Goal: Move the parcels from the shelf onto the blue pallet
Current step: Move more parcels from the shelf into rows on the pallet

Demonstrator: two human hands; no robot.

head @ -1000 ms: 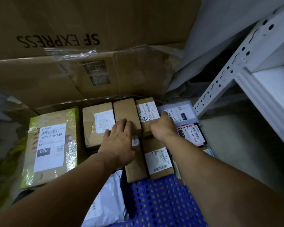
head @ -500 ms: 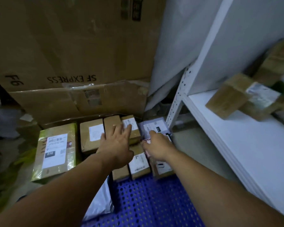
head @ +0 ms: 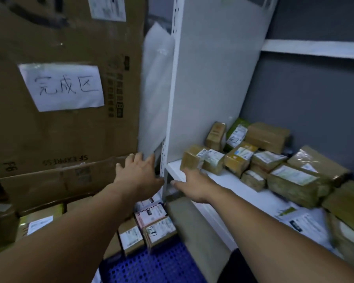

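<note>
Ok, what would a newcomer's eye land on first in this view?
Probably the two bare arms stretched out up the middle, left hand and right hand both open and empty beside the white shelf post. Next comes the heap of brown taped parcels on the white shelf at right. The handwritten sign taped to the big cardboard box at upper left also stands out.
</note>
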